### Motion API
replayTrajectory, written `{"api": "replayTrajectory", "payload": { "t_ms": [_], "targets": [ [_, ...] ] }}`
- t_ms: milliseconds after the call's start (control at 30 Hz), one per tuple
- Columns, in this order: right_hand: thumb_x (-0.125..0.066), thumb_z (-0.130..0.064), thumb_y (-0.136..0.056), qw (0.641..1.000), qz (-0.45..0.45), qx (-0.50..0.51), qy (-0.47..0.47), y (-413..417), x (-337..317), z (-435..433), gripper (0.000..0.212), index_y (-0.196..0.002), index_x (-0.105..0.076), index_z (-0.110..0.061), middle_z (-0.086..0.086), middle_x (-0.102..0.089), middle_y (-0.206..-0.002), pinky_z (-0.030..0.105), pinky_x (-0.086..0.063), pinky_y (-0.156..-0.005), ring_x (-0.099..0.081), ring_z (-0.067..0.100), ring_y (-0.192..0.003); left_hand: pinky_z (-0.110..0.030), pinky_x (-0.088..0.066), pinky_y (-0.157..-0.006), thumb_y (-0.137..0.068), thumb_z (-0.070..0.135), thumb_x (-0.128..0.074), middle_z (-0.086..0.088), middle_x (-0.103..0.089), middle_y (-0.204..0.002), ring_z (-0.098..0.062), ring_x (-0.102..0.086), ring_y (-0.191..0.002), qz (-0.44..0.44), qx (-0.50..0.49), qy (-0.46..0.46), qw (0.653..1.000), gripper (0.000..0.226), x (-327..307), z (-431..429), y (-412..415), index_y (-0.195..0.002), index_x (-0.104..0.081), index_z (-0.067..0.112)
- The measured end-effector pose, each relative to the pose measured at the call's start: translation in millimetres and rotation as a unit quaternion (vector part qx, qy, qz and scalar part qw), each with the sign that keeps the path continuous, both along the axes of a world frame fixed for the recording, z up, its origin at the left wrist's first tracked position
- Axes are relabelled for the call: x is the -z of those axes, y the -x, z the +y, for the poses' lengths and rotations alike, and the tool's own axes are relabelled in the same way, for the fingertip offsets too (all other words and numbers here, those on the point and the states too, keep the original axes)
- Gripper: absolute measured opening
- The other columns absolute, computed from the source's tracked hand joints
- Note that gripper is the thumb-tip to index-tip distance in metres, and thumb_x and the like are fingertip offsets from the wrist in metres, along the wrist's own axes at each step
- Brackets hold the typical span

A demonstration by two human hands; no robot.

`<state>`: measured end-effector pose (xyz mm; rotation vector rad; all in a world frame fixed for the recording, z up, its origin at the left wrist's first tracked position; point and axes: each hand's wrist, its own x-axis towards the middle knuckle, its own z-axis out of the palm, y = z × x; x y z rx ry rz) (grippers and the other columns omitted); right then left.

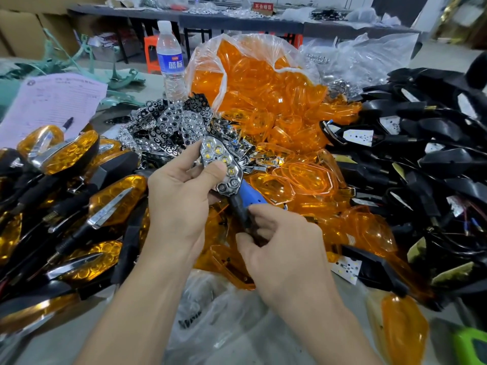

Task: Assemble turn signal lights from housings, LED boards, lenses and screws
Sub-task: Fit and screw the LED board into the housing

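Observation:
My left hand (179, 196) grips a turn signal unit (222, 167) with a chrome honeycomb reflector and lit-looking LEDs, thumb pressed on its face. My right hand (279, 248) holds a blue and black electric screwdriver (245, 204) by its black handle, its tip hidden under the unit's lower end. Behind lie a heap of chrome reflectors (171, 125), a bag of orange lenses (263, 83) with more spilled in front, and black housings with LED boards (421, 159) at the right. Finished lights with orange lenses (71, 180) pile at the left.
A water bottle (170, 59) stands behind the reflectors. A pink form with a pen (50, 104) lies at the back left. Clear plastic bags (224, 312) sit under my forearms. A bag of small metal parts (340, 75) lies at the back right. A green object (471, 346) is at the bottom right.

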<state>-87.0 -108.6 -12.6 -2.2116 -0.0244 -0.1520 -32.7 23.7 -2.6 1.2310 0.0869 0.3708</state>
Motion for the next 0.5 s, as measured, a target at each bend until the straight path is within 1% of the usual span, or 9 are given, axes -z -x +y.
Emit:
{"api": "replayTrajectory", "payload": {
  "t_ms": [67,100,133,200,233,300,400,433,500],
  "targets": [
    [-0.079,-0.031,-0.076,0.995,-0.032,0.008,-0.095,-2,-1,-2,0.041,-0.115,-0.072,-0.044,-0.032,-0.069,-0.083,0.011,-0.055,-0.082,-0.069,-0.006,-0.092,-0.029,-0.060,-0.062,-0.095,-0.004,-0.066,-0.001,-0.077,-0.081,-0.014,-0.069,-0.071,0.006,0.029,0.006,1.000,0.038,-1,-3,1,-0.133,-0.068,0.003],
    [-0.077,-0.035,-0.075,0.990,-0.038,0.007,-0.133,-4,-2,-4,0.044,-0.117,-0.072,-0.047,-0.037,-0.069,-0.087,0.011,-0.055,-0.085,-0.069,-0.010,-0.094,-0.026,-0.059,-0.059,-0.095,-0.005,-0.065,-0.001,-0.078,-0.081,-0.013,-0.070,-0.069,0.008,0.049,0.005,0.999,0.035,-2,-5,3,-0.128,-0.070,0.004],
    [-0.074,-0.037,-0.075,0.985,-0.042,0.002,-0.165,-6,-2,-5,0.045,-0.117,-0.070,-0.050,-0.038,-0.071,-0.093,0.016,-0.057,-0.087,-0.070,-0.010,-0.096,-0.023,-0.057,-0.057,-0.094,-0.006,-0.065,-0.002,-0.079,-0.083,-0.013,-0.071,-0.069,0.009,0.070,0.001,0.997,0.034,-3,-7,6,-0.125,-0.072,0.005],
    [-0.070,-0.037,-0.080,0.979,-0.048,-0.014,-0.200,-10,-3,-9,0.039,-0.116,-0.069,-0.052,-0.029,-0.076,-0.099,0.029,-0.060,-0.087,-0.073,-0.003,-0.094,-0.020,-0.055,-0.058,-0.091,-0.008,-0.065,-0.005,-0.080,-0.087,-0.013,-0.072,-0.070,0.002,0.111,-0.015,0.994,0.033,-3,-12,9,-0.117,-0.075,0.009],
    [-0.069,-0.035,-0.084,0.978,-0.052,-0.022,-0.201,-12,-4,-11,0.034,-0.112,-0.068,-0.055,-0.026,-0.077,-0.098,0.031,-0.059,-0.083,-0.074,-0.001,-0.091,-0.019,-0.054,-0.057,-0.090,-0.010,-0.065,-0.006,-0.080,-0.087,-0.013,-0.072,-0.070,-0.002,0.126,-0.022,0.992,0.034,-3,-14,11,-0.114,-0.076,0.011],
    [-0.069,-0.029,-0.090,0.977,-0.058,-0.032,-0.200,-12,-4,-14,0.034,-0.110,-0.068,-0.056,-0.024,-0.078,-0.094,0.024,-0.055,-0.072,-0.073,-0.001,-0.083,-0.018,-0.053,-0.056,-0.088,-0.012,-0.065,-0.007,-0.080,-0.087,-0.014,-0.071,-0.070,-0.001,0.143,-0.027,0.989,0.036,-4,-18,13,-0.110,-0.077,0.013],
    [-0.069,-0.023,-0.095,0.968,-0.055,-0.026,-0.242,-11,-5,-15,0.036,-0.104,-0.069,-0.058,-0.019,-0.079,-0.090,0.012,-0.046,-0.059,-0.067,-0.004,-0.066,-0.014,-0.051,-0.055,-0.087,-0.013,-0.065,-0.001,-0.080,-0.083,-0.008,-0.070,-0.068,0.004,0.142,-0.026,0.989,0.038,-7,-20,14,-0.108,-0.075,0.017],
    [-0.068,-0.024,-0.096,0.966,-0.053,-0.023,-0.252,-11,-6,-15,0.038,-0.100,-0.068,-0.061,-0.019,-0.079,-0.088,0.011,-0.044,-0.056,-0.064,-0.003,-0.062,-0.013,-0.050,-0.054,-0.087,-0.013,-0.064,0.000,-0.080,-0.082,-0.006,-0.070,-0.067,0.002,0.142,-0.030,0.989,0.038,-8,-21,15,-0.106,-0.075,0.018],
    [-0.068,-0.021,-0.097,0.964,-0.051,-0.021,-0.262,-12,-6,-16,0.045,-0.093,-0.068,-0.066,-0.019,-0.078,-0.087,0.011,-0.044,-0.056,-0.062,-0.003,-0.061,-0.012,-0.050,-0.055,-0.087,-0.014,-0.064,0.000,-0.080,-0.083,-0.005,-0.071,-0.068,0.000,0.145,-0.041,0.989,0.039,-7,-22,16,-0.102,-0.077,0.019]
  ]
}}
